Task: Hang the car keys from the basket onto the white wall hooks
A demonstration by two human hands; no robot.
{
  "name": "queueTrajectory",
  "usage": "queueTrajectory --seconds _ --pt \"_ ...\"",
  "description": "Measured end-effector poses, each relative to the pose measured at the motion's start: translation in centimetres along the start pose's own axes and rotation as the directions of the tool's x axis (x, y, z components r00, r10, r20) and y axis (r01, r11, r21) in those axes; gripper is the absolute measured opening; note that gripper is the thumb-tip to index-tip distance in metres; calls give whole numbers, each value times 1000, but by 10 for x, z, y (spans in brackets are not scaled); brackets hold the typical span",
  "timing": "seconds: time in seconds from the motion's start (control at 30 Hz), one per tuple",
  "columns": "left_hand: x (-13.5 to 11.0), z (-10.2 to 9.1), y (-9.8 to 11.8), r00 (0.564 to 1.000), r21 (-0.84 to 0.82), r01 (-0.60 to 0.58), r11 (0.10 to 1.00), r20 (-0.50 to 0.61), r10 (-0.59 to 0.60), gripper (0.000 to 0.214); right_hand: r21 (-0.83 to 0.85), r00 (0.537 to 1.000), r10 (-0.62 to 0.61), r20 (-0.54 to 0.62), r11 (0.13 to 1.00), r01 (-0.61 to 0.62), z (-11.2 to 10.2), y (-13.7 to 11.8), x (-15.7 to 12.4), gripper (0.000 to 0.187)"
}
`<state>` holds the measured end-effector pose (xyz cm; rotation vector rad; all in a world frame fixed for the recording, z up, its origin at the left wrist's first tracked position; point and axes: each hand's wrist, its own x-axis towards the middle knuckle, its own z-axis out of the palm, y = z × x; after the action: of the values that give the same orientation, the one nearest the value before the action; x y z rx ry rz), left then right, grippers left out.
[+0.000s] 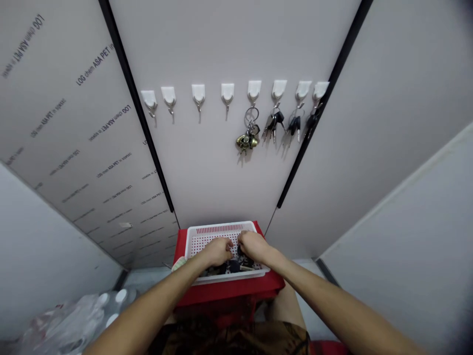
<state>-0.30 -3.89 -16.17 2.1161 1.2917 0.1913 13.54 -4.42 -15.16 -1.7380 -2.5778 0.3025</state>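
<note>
White plastic basket [221,229] holds dark keys [233,266] half hidden under the left hand [218,251] and right hand [253,246], grasp unclear.

Repeated print, dark ink, upside down, approx. "LOG chem ASA PET in ..." in diagonal rows on grey left wall panel [70,143]; last word too blurred to read, lower rows fainter, only partly legible.
</note>
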Motion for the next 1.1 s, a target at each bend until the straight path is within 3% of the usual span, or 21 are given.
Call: queueTrajectory --seconds 0.1,0.23,0.4,0.57,0.7,0.9,1.0,1.1 --pt "2 -4 1 987 -193 -72 979 -158 42 40 330 996 23 -85 944 6 -12 5 3 20" --pt "8 -17 11 959 -519 -232 823 -263 104 33 711 986 107 -129 703 17 -36 4 9 21" --pt "11 -31 27 936 -679 -317 662 -338 101 16 857 973 166 -161 512 54 -60 -7 15 15" --pt "13 -58 38 910 -764 -374 526 -410 51 23 909 954 210 -212 402 113 -94 -17 25 14" --pt "16 -102 61 829 -753 -498 430 -558 -18 23 884 898 225 -378 375 278 -144 -27 37 13" --pt "23 -173 106 680 -641 -640 425 -729 -75 17 716 676 279 -682 439 543 -218 -44 56 12" --pt "27 -199 120 647 -607 -645 464 -757 -91 16 652 599 288 -747 492 577 -239 -47 64 13" --pt "33 -212 126 641 -601 -602 526 -756 -131 15 640 564 329 -758 542 544 -249 -46 71 13"
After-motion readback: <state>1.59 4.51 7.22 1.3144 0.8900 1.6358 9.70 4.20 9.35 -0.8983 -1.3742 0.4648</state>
